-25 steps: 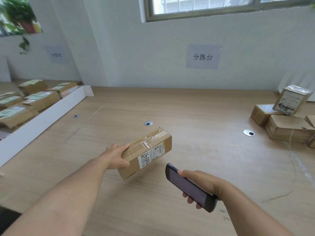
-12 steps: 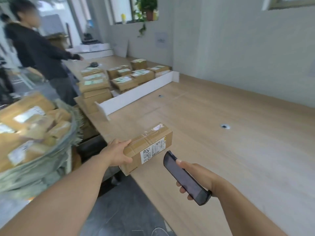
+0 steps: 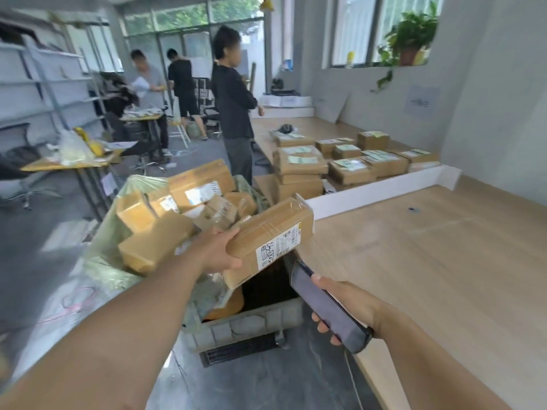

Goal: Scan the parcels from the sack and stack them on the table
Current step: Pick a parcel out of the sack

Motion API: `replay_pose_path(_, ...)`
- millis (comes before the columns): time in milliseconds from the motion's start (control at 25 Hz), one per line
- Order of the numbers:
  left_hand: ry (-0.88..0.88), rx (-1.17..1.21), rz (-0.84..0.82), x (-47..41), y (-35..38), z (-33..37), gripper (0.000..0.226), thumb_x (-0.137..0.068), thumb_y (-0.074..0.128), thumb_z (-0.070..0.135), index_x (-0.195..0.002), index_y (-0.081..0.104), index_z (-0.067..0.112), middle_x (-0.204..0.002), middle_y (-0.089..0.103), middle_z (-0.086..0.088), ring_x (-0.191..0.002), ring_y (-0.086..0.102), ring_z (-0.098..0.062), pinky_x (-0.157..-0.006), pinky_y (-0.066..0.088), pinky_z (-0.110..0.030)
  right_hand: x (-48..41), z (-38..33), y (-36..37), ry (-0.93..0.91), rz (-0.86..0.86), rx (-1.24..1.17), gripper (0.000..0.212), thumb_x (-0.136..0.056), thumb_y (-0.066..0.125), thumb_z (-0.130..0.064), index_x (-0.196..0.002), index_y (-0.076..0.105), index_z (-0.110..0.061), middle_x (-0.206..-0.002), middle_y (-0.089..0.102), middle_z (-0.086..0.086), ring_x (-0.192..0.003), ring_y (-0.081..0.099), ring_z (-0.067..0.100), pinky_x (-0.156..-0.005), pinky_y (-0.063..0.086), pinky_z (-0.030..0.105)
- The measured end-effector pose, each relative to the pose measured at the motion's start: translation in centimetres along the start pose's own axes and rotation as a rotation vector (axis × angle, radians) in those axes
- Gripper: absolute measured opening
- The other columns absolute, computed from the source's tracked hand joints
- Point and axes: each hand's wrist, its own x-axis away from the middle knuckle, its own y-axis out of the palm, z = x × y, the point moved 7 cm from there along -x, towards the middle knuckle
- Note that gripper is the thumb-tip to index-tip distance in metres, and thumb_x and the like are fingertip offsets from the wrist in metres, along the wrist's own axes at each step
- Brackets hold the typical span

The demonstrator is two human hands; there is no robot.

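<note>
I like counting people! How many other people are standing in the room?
3: a person in black beside the table, a person in grey and a person in shorts farther back. Others may be hidden.

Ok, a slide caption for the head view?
Left hand holds a parcel above the scanner in the right hand, sack behind.

grey floor point(image 3: 44, 220), metal shelving point(image 3: 44, 84), sunlit windows point(image 3: 364, 28)

A single head-worn wide-angle view looks forward and down, close over the table point(image 3: 414, 261) edge and sack point(image 3: 118, 208)
</note>
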Motion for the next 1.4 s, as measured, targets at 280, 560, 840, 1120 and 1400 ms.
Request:
replay_pose_path(280,-0.136,0.054,0.144,-4.7,-8.6,-13.0,0.089,-0.079,0.069,0.041,-0.152,0.018,0.037,-0.150,0.022,-0.007,-0.137,0.024,-0.027,-0.106,0.032,-0.037,-10.4,-9.1,8.3,-0.003,-0.106,0.091,0.062,-0.087,0.059,-0.065,-0.096,0.065,-0.003,-0.077,0.066,0.011,-0.061,0.062,0.020,-0.051,0.049,0.030)
replay_pose_path(560,-0.338,-0.025,0.330,-9.3,-12.9,-20.1,0.086,-0.075,0.064,0.050,-0.149,0.024,0.036,-0.135,0.035,-0.009,-0.126,0.036,-0.027,-0.092,0.040,-0.032,-18.7,-14.3,10.5,-0.006,-0.272,0.127,0.056,-0.088,0.062,-0.059,-0.094,0.059,-0.003,-0.073,0.063,0.011,-0.062,0.059,0.022,-0.055,0.047,0.031)
replay_pose_path(840,-0.371,-0.004,0.217,-17.2,-11.3,-20.2,0.074,-0.088,0.058,0.041,-0.152,0.021,0.034,-0.161,0.006,-0.006,-0.147,0.007,-0.028,-0.117,0.018,-0.039,-24.2,-16.9,7.3,0.009,-0.298,0.126,0.082,-0.047,0.081,-0.068,-0.094,0.062,-0.004,-0.072,0.064,0.013,-0.058,0.061,0.025,-0.053,0.049,0.034)
replay_pose_path(1120,-0.142,0.011,0.419,-18.1,-11.7,-16.3,0.054,-0.095,0.053,0.038,-0.146,0.039,0.026,-0.151,0.035,-0.002,-0.140,0.029,-0.022,-0.111,0.028,-0.035,-23.2,-16.5,5.2,-0.010,-0.253,0.101,0.089,-0.039,0.085,-0.074,-0.090,0.063,-0.004,-0.072,0.062,0.014,-0.060,0.060,0.023,-0.051,0.051,0.032)
replay_pose_path(1400,0.101,0.107,0.234,-16.0,-7.8,-10.1,0.043,-0.089,0.060,0.032,-0.131,0.056,0.027,-0.124,0.059,0.003,-0.115,0.054,-0.020,-0.093,0.044,-0.035,-15.3,-11.9,5.2,0.021,-0.042,0.032,0.053,-0.093,0.054,-0.058,-0.093,0.061,-0.005,-0.075,0.063,0.010,-0.060,0.061,0.020,-0.054,0.046,0.031)
